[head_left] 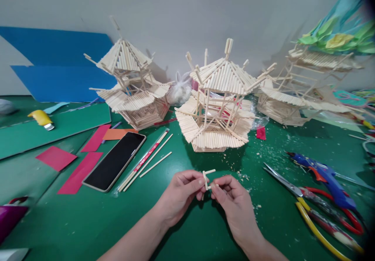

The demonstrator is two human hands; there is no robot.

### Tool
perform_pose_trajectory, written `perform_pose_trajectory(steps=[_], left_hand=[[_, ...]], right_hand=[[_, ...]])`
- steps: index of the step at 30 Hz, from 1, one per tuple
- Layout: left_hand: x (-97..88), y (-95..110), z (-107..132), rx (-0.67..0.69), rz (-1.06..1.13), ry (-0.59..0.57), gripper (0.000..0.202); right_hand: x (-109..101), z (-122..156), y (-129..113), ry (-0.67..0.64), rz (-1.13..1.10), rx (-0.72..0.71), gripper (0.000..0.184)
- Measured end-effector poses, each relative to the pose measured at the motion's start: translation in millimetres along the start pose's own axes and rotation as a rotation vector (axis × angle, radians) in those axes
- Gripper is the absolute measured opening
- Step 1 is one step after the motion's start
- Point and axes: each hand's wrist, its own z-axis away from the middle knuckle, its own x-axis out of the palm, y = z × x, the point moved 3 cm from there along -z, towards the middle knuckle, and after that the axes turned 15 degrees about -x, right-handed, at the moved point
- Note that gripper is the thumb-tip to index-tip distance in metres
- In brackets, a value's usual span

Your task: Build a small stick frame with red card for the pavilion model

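Observation:
Between my two hands is a small frame of short wooden sticks [205,180], pale and joined at right angles. My left hand [187,189] pinches it from the left, thumb on top. At its lower right, the thumb and fingers of my right hand [231,194] are closed on a short wooden stick [209,187] that meets the frame; whether the two are fixed together I cannot tell. Just beyond my hands stands a two-tiered stick pavilion [224,109] with a pointed roof.
More stick pavilions stand left [131,85] and right [283,97]. Chopsticks [146,159], a phone [115,161] and red paper [80,173] lie left. Scissors [283,181], yellow-handled pliers [310,222] and a blue glue gun [325,177] lie right. A yellow cutter [41,118] rests on a green board.

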Motion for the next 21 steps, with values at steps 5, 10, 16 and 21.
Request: perform_pose_trajectory(steps=[5, 10, 16, 21], left_hand=[[0.6, 0.8, 0.6, -0.005, -0.001, 0.016, 0.011], [1.0, 1.0, 0.3, -0.001, -0.009, 0.021, 0.013], [1.1, 1.0, 0.3, -0.005, -0.005, 0.018, 0.013], [0.8, 1.0, 0.5, -0.001, -0.005, 0.013, 0.012]], right_hand=[[0.6, -0.3, -0.4, -0.007, -0.004, -0.004, 0.014], [-0.3, -0.2, 0.0, -0.015, -0.002, -0.007, 0.013], [0.0, -0.6, -0.1, -0.015, -0.001, -0.009, 0.013], [-0.1, 0.0, -0.9, -0.014, 0.009, -0.004, 0.014]])
